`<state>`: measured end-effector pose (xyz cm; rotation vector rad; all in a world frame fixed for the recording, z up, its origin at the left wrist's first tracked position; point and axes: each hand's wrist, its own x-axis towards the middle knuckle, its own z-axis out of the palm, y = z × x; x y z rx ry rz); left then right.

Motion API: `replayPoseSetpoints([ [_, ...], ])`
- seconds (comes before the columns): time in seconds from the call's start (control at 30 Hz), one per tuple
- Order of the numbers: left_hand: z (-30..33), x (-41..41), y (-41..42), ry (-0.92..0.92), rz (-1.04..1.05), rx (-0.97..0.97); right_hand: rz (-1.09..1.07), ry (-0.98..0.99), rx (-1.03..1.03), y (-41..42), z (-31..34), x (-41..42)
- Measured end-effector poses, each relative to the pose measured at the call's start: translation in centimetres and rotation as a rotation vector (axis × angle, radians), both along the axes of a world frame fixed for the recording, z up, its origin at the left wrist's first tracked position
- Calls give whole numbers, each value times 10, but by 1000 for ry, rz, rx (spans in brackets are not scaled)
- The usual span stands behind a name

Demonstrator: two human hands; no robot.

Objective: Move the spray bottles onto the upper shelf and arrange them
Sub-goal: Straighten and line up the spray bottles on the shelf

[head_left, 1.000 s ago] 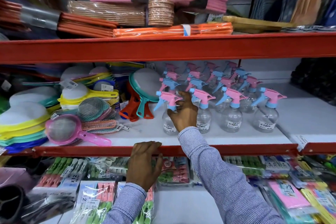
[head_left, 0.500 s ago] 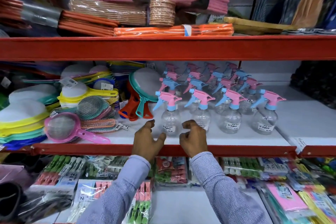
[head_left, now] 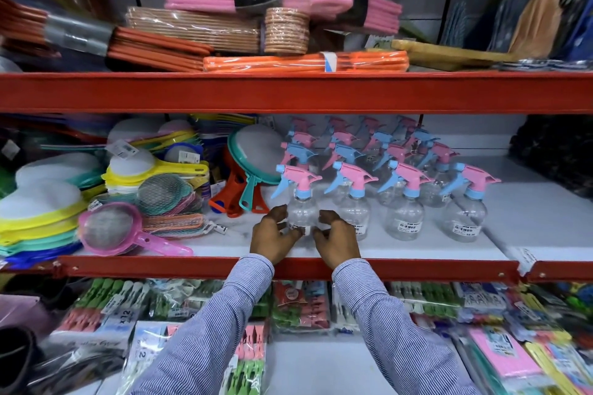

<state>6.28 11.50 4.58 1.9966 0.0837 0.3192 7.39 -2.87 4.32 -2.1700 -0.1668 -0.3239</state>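
Bright, even light is falling from above and in front, washing the white middle shelf board [head_left: 529, 218] pale and leaving only soft, short shadows. The clear plastic spray bottles with pink and blue trigger heads [head_left: 406, 218] are catching small glints; those at the back are sinking into shade under the red metal shelf beam [head_left: 288, 91]. Glare is shining off the plastic-wrapped orange bundle [head_left: 305, 61]. The wide lens is bowing the beams and stretching the corners. The far left edge is smearing with blur, and the dark right corners are going murky. The striped blue sleeves [head_left: 394, 330] are staying fairly sharp.
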Motion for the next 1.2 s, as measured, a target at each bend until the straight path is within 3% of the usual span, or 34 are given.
replayPoseSetpoints([
  [0.33,0,-6,0,-24,39,22,-17,-30,8,-8,4,-10],
  [0.47,0,-29,-10,-391,222,89,-207,-155,116,-43,4,-25],
  [0.53,3,-39,-32,-467,178,67,-274,-187,120,-63,1,-24],
  [0.67,2,-32,-80,-257,-38,136,-242,-75,28,-81,-4,-5],
  [0.8,-2,-15,-102,-72,-78,240,-111,-4,-44,-85,-7,6],
  [1.2,-6,-3,-107,-156,-60,194,-4,-67,37,-100,-10,14],
])
